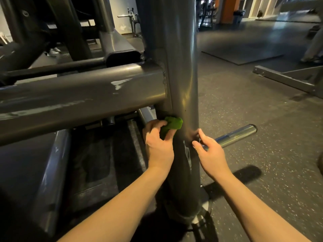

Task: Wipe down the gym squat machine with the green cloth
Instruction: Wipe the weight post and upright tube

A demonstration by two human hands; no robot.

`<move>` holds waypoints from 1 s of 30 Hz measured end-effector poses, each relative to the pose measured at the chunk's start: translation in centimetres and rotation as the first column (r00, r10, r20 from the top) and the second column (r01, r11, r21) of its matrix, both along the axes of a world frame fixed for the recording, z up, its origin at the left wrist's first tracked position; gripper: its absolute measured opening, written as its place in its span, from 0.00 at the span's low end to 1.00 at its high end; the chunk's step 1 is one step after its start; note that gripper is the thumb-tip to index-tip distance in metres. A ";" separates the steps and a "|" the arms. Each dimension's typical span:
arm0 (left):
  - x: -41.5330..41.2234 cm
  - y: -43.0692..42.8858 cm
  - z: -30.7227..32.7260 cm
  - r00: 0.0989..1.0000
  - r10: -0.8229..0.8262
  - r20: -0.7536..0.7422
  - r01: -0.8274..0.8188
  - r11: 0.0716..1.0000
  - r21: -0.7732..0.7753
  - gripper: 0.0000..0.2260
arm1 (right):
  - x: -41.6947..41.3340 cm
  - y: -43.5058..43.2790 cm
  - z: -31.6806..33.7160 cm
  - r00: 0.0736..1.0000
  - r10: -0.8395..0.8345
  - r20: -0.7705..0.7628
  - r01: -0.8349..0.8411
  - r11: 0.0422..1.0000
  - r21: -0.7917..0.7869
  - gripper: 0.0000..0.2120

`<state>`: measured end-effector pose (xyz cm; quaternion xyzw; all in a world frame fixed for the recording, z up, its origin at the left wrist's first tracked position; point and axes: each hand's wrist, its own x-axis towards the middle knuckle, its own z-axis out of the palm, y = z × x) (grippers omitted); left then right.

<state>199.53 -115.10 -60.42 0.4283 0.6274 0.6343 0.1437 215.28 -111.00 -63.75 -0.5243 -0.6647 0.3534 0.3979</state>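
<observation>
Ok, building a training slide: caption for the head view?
Left hand grips green cloth against the grey upright post; right hand touches the post.

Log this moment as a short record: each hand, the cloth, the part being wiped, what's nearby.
left hand: grips the green cloth, pressing it to the upright post
right hand: fingers relaxed, tips touching the post's right side, holding nothing
cloth position: bunched, just below the joint with the horizontal beam
beam: grey, paint chipped
chrome peg: sticks out to the post's right, beyond the right hand
floor: speckled rubber
</observation>
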 end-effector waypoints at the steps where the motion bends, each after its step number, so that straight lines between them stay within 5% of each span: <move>1: 0.2 -0.1 -0.9 1.000 -0.004 -0.018 0.004 1.000 0.003 0.11 | 0.1 0.0 -0.3 1.000 0.007 0.028 -0.006 1.000 -0.021 0.27; 8: 3.1 -2.6 -9.1 0.987 -0.081 -0.138 0.042 0.962 -0.269 0.17 | 1.1 -0.5 -2.5 0.997 0.068 0.045 -0.063 0.992 -0.106 0.29; 11: 3.8 -3.6 -10.1 0.994 -0.088 -0.063 0.058 0.925 -0.375 0.17 | 1.2 -0.6 -2.8 0.998 0.062 0.011 -0.060 0.988 -0.140 0.30; 16: 2.3 -1.4 -3.8 0.999 -0.017 -0.037 0.010 0.984 -0.175 0.08 | 1.3 -0.4 -3.2 0.998 0.055 -0.014 -0.057 0.981 -0.187 0.29; 21: 1.0 -0.9 -1.6 0.985 -0.019 -0.174 0.023 0.999 0.024 0.06 | 1.6 0.2 -4.1 0.999 0.013 -0.035 -0.020 0.975 -0.221 0.27; 30: -0.9 -2.2 -11.6 0.926 -0.040 -0.374 -0.006 0.993 -0.121 0.09 | 2.4 -0.9 -7.0 1.000 -0.003 -0.019 0.000 0.986 -0.166 0.21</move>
